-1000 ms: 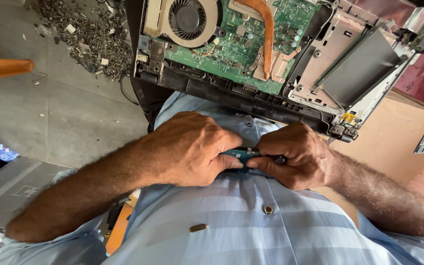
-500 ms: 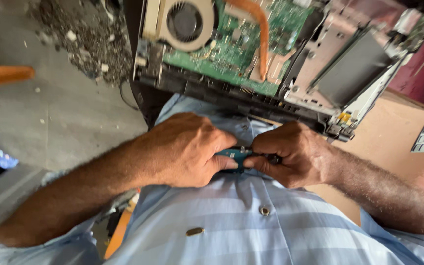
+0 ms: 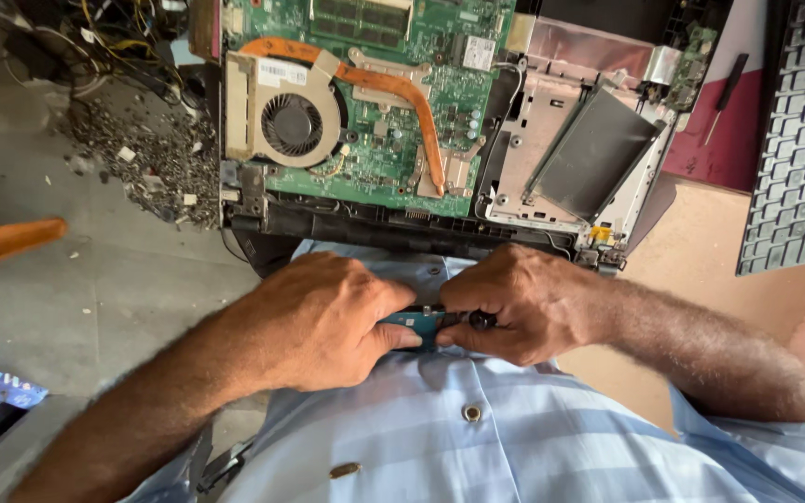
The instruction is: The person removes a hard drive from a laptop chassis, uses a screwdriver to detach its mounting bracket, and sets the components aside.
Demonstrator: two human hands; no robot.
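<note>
A small teal circuit-board part is pinched between the left hand and right hand, both clenched on it against a striped shirt. Beyond lies the opened laptop, its fan and motherboard exposed and in place.

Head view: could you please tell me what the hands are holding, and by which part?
Both hands share a small teal part. The left hand covers its left end; the right hand pinches a dark piece at its right end.
</note>
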